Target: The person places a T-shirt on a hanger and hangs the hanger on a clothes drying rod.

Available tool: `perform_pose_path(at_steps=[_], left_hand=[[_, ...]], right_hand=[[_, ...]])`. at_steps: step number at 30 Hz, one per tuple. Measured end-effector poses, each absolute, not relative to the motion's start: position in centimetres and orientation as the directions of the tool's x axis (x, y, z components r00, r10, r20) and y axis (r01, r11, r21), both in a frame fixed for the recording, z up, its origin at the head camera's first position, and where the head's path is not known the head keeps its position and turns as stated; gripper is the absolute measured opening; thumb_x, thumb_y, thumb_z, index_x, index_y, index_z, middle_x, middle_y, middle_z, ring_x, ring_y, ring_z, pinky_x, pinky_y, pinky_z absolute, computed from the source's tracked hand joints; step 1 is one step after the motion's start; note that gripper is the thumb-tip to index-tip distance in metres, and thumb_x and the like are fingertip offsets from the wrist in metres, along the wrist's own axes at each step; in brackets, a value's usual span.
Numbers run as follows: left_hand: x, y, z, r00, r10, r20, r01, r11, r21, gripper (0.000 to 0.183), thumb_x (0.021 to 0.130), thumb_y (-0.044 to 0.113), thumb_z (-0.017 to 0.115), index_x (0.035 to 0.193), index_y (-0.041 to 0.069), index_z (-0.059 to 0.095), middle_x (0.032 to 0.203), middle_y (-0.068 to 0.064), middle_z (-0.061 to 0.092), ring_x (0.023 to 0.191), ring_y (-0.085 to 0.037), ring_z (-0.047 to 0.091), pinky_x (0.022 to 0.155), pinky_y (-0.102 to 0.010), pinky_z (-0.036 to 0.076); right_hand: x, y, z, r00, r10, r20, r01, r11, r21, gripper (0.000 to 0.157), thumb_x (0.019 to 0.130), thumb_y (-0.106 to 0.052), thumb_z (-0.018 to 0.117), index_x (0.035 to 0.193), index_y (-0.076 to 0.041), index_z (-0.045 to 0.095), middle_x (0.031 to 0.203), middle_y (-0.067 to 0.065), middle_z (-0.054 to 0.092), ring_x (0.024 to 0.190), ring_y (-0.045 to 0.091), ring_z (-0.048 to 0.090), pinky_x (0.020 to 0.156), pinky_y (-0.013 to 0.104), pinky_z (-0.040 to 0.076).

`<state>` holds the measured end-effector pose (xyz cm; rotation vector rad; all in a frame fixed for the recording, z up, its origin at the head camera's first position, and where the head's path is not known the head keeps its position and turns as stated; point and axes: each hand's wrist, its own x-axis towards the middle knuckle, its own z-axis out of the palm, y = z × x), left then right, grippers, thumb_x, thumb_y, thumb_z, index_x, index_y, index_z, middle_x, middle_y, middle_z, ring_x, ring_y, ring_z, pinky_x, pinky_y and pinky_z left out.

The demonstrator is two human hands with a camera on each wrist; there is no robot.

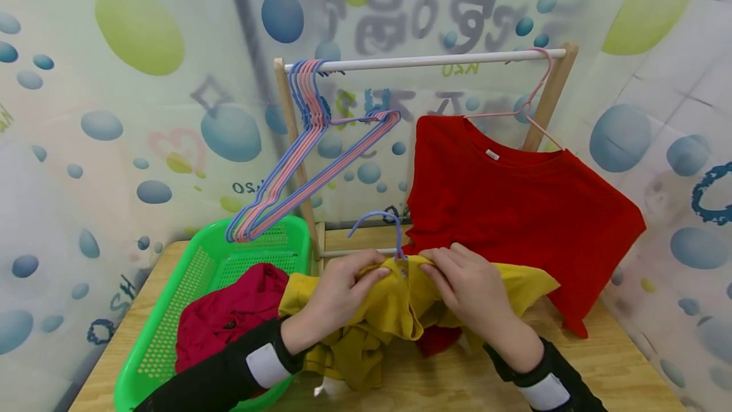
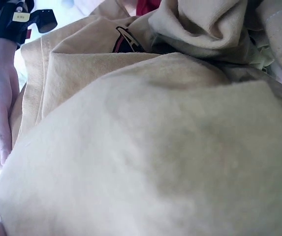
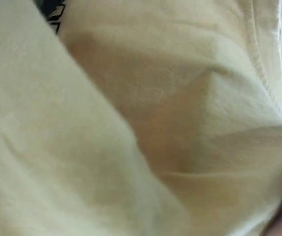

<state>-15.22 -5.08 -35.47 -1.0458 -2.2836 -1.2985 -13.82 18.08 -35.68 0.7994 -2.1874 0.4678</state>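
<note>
A yellow shirt [image 1: 400, 301] is bunched up in front of me, with a blue hanger's hook [image 1: 398, 231] rising out of its neckline. My left hand [image 1: 337, 288] pinches the fabric just left of the hook, thumb on top. On the other side, my right hand [image 1: 471, 288] grips the shirt near the neck opening. The hanger's arms are hidden inside the cloth. Yellow fabric [image 2: 131, 147] fills most of the left wrist view, a dark print showing on it. Close folds of the same shirt [image 3: 180, 98] cover the right wrist view.
A wooden rack with a white rail [image 1: 434, 61] stands behind. Blue and pink hangers [image 1: 309, 138] cluster at its left end; a red shirt [image 1: 515, 202] hangs at the right. A green basket [image 1: 154, 329] on the wooden table [image 1: 617, 374] holds a crimson garment [image 1: 229, 310].
</note>
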Motion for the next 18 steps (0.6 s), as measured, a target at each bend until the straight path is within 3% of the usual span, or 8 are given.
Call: perform_pose_path(at_steps=[4, 7, 10, 14, 18], left_hand=[[-15.3, -4.8, -35.4, -0.689, 0.449, 0.569, 0.719, 0.329, 0.612, 0.013, 0.097, 0.022, 0.056, 0.093, 0.014, 0.066, 0.071, 0.012, 0.050, 0.055, -0.004, 0.036, 0.052, -0.021, 0.033], [-15.3, -4.5, -35.1, -0.701, 0.456, 0.549, 0.706, 0.337, 0.622, 0.013, 0.098, 0.022, 0.056, 0.093, 0.014, 0.065, 0.064, 0.011, 0.042, 0.051, -0.003, 0.033, 0.051, -0.021, 0.032], [-15.3, -4.3, -34.8, -0.705, 0.466, 0.535, 0.702, 0.350, 0.620, 0.014, 0.098, 0.021, 0.055, 0.096, 0.013, 0.066, 0.065, 0.011, 0.044, 0.051, -0.004, 0.035, 0.051, -0.021, 0.033], [-15.4, -4.2, -34.4, -0.680, 0.500, 0.536, 0.729, 0.387, 0.565, 0.022, 0.100, 0.022, 0.052, 0.106, 0.010, 0.069, 0.085, 0.007, 0.063, 0.071, -0.006, 0.052, 0.064, -0.023, 0.043], [-15.6, -4.6, -34.2, -0.650, 0.525, 0.549, 0.759, 0.417, 0.500, 0.027, 0.100, 0.023, 0.052, 0.115, 0.010, 0.070, 0.107, 0.004, 0.067, 0.099, -0.011, 0.057, 0.082, -0.029, 0.046]], right_hand=[[-14.0, 18.4, -35.9, -0.497, -0.391, 0.774, -0.688, 0.722, -0.077, 0.019, 0.092, -0.025, 0.064, 0.102, -0.011, 0.072, 0.074, -0.009, 0.059, 0.061, 0.005, 0.035, 0.049, 0.019, 0.034], [-14.2, 18.7, -36.2, -0.484, -0.374, 0.791, -0.689, 0.720, -0.081, 0.033, 0.098, -0.036, 0.052, 0.101, -0.011, 0.074, 0.072, -0.007, 0.060, 0.059, 0.005, 0.038, 0.049, 0.021, 0.038], [-14.3, 19.1, -36.5, -0.480, -0.353, 0.803, -0.684, 0.724, -0.090, 0.039, 0.099, -0.039, 0.050, 0.101, -0.010, 0.075, 0.072, -0.005, 0.062, 0.057, 0.006, 0.045, 0.051, 0.026, 0.045], [-14.3, 19.7, -36.7, -0.491, -0.326, 0.808, -0.675, 0.728, -0.116, 0.026, 0.093, -0.031, 0.062, 0.101, -0.010, 0.075, 0.075, -0.002, 0.065, 0.058, 0.009, 0.053, 0.054, 0.031, 0.049], [-14.2, 20.4, -36.9, -0.496, -0.308, 0.812, -0.665, 0.736, -0.127, 0.019, 0.088, -0.023, 0.068, 0.101, -0.010, 0.075, 0.075, -0.003, 0.065, 0.057, 0.007, 0.052, 0.051, 0.027, 0.046]])
